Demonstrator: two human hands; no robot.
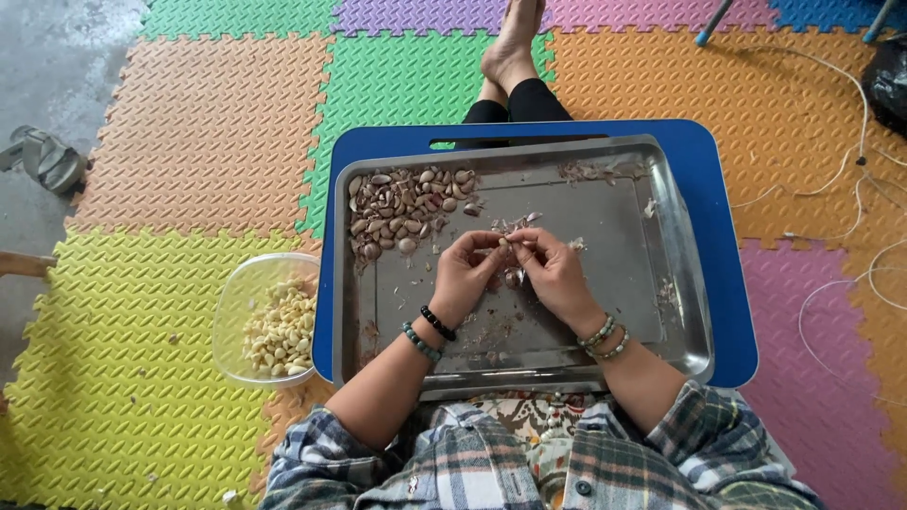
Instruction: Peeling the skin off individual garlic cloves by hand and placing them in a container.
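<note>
Foam mats [189, 123] underfoot; both hands, left hand [463, 274] and right hand [556, 274], pinch one garlic clove [504, 243]. Bowl [236, 302] holds many peeled; unpeeled pile [402, 212] remains on tray [614, 236].

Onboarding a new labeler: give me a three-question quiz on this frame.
1. True or false: both hands pinch one garlic clove over the metal tray.
2. Where is the pile of unpeeled cloves? A) tray's far left corner B) tray's near right corner
3. What holds the peeled cloves?

Key: 1 true; 2 A; 3 a clear plastic bowl on the mat, left of the tray.
</note>
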